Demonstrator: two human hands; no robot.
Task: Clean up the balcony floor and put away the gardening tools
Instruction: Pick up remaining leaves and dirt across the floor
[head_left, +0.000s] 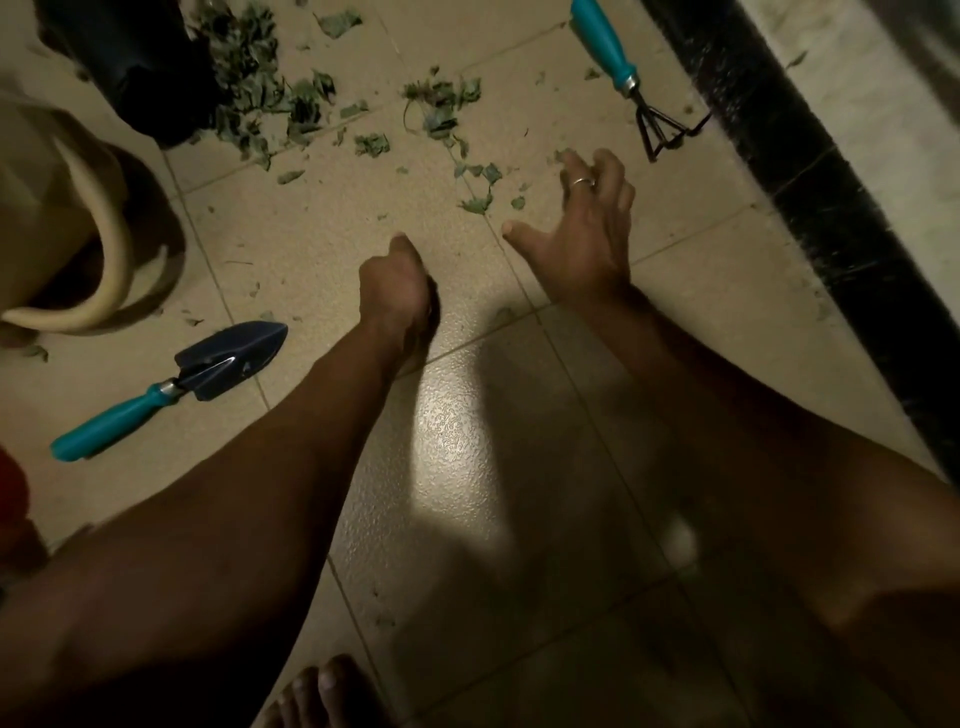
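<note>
Green leaf scraps (291, 104) lie scattered over the beige tiled floor (467, 467), thickest at the top beside a black pot (140, 67). A trowel (171, 387) with a teal handle and dark blade lies at the left. A teal-handled hand rake (623, 78) lies at the top right near the wall. My left hand (397, 291) is closed in a fist just above the floor; what it encloses is hidden. My right hand (582, 234), with a ring on one finger, is spread open over the tiles, close to a few small leaf bits (480, 200).
A tan bag with a curved handle (98, 260) stands at the left edge. A black skirting strip (810, 208) runs along the right wall. My bare foot (317, 691) shows at the bottom edge. Something red (10, 488) sits at the far left.
</note>
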